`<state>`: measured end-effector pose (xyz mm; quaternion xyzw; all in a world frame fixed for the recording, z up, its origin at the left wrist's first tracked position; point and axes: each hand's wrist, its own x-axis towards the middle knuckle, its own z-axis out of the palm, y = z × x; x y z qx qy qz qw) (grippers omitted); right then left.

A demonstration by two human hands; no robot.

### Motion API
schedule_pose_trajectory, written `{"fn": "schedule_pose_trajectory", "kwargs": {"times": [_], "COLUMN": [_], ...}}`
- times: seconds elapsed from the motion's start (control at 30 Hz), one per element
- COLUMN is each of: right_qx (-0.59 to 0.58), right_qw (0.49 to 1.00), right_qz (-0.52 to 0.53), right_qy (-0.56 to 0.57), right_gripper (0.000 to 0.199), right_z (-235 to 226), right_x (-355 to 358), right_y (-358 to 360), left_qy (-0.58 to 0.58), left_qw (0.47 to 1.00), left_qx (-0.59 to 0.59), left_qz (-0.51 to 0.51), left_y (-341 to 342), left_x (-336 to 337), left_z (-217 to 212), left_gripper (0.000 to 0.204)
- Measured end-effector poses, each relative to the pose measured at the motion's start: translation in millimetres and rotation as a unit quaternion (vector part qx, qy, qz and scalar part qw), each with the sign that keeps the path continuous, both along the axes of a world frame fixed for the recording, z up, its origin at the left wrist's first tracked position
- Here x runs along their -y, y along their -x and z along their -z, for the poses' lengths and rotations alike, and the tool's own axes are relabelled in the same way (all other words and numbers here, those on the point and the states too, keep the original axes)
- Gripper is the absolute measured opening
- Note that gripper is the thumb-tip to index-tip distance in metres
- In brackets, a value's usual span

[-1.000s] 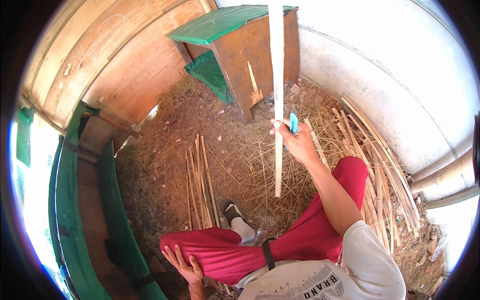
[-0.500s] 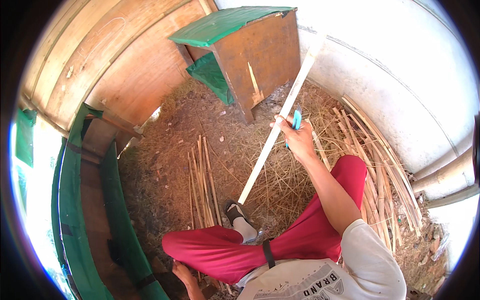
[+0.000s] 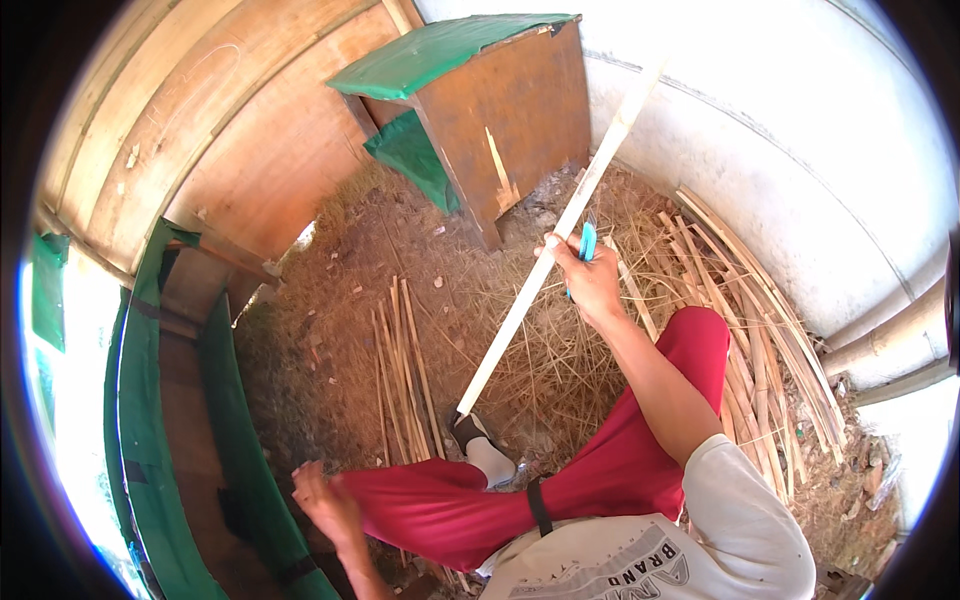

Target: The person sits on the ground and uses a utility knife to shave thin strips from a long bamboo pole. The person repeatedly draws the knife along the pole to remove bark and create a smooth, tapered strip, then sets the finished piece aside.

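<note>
My right hand (image 3: 590, 280) is closed round a long pale bamboo strip (image 3: 524, 300) and a light-blue box cutter (image 3: 588, 243). The strip slants from the upper right down to my dark sandal (image 3: 466, 428), where its lower end sits at the toe. The cutter stands against the palm, its grey tip upward. My left hand (image 3: 325, 500) hovers beside my left knee, its fingers loosely apart and slightly blurred, with nothing visible in it.
Several thin bamboo strips (image 3: 402, 360) lie ahead of my left knee. A larger pile of strips (image 3: 765, 340) lies along the white wall (image 3: 800, 190), with shavings (image 3: 560, 360) between. A brown wooden table with a green cover (image 3: 510, 110) stands ahead; green-edged shelving (image 3: 190, 440) is at left.
My left hand has risen from beneath my left knee and moved out to its left. The bamboo strip's lower end has shifted slightly left, onto the sandal's toe.
</note>
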<state>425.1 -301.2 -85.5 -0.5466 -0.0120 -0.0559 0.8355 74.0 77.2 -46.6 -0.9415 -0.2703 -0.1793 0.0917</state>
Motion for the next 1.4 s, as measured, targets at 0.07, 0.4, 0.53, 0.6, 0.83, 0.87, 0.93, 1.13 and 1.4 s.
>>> {"fn": "schedule_pose_trajectory", "kwargs": {"times": [0.07, 0.4, 0.53, 0.6, 0.83, 0.87, 0.93, 1.13, 1.4], "right_qx": [0.005, -0.028, 0.030, 0.077, 0.086, 0.057, 0.138, 0.166, 0.120], "right_qw": [1.000, 0.997, 0.997, 0.991, 0.901, 0.873, 0.809, 0.712, 0.673], "right_qz": [-0.004, -0.023, -0.034, -0.076, -0.236, -0.192, -0.094, -0.100, -0.083], "right_qy": [-0.002, 0.073, 0.069, 0.073, 0.352, 0.444, 0.564, 0.674, 0.725], "right_gripper": [0.028, 0.030, 0.031, 0.034, 0.039, 0.026, 0.015, 0.011, 0.013], "right_z": [-1, -5, 9, 2, -22, -30, -7, 2, 20], "right_x": [-4, -14, -14, -8, 19, 17, 7, -9, -22], "right_y": [1, 15, 8, 10, 17, 24, 28, 47, 51], "left_qy": [0.075, 0.199, 0.296, 0.352, 0.598, 0.610, 0.617, 0.649, 0.551], "left_qw": [0.985, 0.937, 0.927, 0.909, 0.774, 0.764, 0.757, 0.733, 0.799], "left_qx": [0.020, -0.049, -0.069, -0.064, -0.123, -0.123, -0.133, -0.147, -0.168], "left_qz": [0.156, 0.284, 0.220, 0.214, 0.166, 0.171, 0.169, 0.141, 0.174], "left_y": [-33, -184, -194, -189, -138, -131, -119, -109, -98], "left_x": [47, 179, 184, 180, 171, 172, 172, 178, 193], "left_z": [2, 10, 19, 21, 13, 13, 21, 27, 14], "left_gripper": [0.052, 0.068, 0.043, 0.039, 0.036, 0.037, 0.038, 0.045, 0.027]}}
